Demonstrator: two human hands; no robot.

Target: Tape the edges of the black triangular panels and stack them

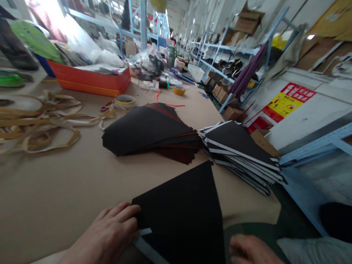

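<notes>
A black card sheet point(184, 209) lies flat at the near edge of the brown table point(60, 190). My left hand point(110, 234) rests on the table with its fingers stretched out, the tips pressing the sheet's left corner. My right hand point(251, 251) shows only partly at the bottom edge, beside the sheet's right side; its fingers look curled, and whether it holds anything is hidden. Beyond the sheet lie a fanned pile of black and dark red sheets point(151, 134) and a stack of black sheets with white edges point(242, 156).
Tan strips point(41, 121) are strewn at the left. An orange box point(90, 80), tape rolls point(125, 99) and plastic bags sit further back. Blue metal shelving point(220, 47) and cardboard boxes line the right side; the floor drops away past the table's right edge.
</notes>
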